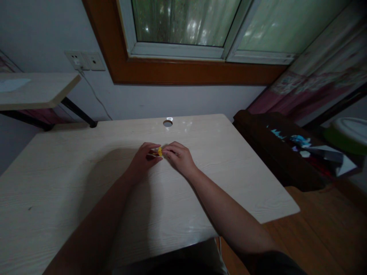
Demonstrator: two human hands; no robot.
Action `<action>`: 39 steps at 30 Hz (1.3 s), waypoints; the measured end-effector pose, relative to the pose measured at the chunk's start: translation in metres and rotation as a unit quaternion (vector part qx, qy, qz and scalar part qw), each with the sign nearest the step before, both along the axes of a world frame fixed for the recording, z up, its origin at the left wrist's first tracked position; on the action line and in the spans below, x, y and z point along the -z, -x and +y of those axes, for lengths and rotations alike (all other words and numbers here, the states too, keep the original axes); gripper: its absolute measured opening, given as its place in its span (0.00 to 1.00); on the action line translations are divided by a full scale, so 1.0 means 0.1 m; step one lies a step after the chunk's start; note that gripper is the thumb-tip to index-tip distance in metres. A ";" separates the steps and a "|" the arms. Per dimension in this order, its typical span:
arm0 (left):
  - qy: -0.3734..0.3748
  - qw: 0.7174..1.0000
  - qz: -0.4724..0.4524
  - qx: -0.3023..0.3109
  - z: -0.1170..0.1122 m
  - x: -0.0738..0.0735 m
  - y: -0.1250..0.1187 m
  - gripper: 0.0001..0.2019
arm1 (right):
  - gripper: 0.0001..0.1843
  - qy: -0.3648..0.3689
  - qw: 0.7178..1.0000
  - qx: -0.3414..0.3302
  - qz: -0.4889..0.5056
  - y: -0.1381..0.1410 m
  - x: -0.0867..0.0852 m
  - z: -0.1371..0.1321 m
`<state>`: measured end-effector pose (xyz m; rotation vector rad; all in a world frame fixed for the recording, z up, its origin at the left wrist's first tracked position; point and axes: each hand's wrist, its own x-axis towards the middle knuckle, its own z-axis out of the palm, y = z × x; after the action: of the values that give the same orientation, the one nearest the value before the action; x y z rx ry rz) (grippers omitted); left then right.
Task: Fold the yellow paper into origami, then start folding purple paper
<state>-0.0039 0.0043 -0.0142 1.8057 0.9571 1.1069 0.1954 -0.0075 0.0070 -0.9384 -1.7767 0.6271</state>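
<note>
Over the middle of the pale wood-grain table point(183, 191), both hands meet around a small yellow object point(159, 151). Its kind is too small to make out. My left hand point(145, 156) curves around it from the left, thumb below and fingers above, holding its edges. From the right, the fingertips of my right hand point(178, 156) are pinched together right against the yellow object. Whatever lies between those right fingertips is hidden. Both forearms rest low over the table.
A round cable hole point(168, 123) sits near the table's back edge. To the left stands a raised shelf point(37, 89) on black legs. A dark wooden cabinet point(258, 141) bearing small items is at the right. Behind are a window point(186, 49) and a wall socket point(85, 61) with a cord.
</note>
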 end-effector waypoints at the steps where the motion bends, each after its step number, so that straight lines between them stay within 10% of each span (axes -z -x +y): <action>1: -0.001 1.000 0.001 0.000 0.00 0.00 0.00 0.20 | 0.07 0.000 1.000 0.001 -0.002 0.00 0.00 0.00; 39: 0.067 0.995 -0.078 -0.014 -0.01 -0.01 -0.01 0.18 | 0.07 -0.007 1.000 -0.011 -0.021 0.00 0.00 -0.01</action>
<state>-0.0026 0.0029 -0.0132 1.5776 0.9423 1.1553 0.1958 -0.0082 0.0073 -0.9297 -1.8273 0.6116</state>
